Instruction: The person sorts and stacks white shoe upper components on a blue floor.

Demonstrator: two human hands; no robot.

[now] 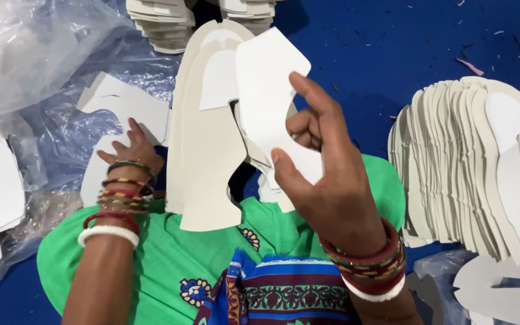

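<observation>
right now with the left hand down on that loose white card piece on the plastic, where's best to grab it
Take the white card piece by its near edge, where the left hand already rests, coming from the person's side. It lies flat on the plastic sheet, so a thumb probably has to slip under that free edge to lift it. Its far end has a notch.

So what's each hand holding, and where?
Right hand pinches a white cut-out piece at its lower edge. Left hand rests on flat white pieces, gripping nothing.
</observation>
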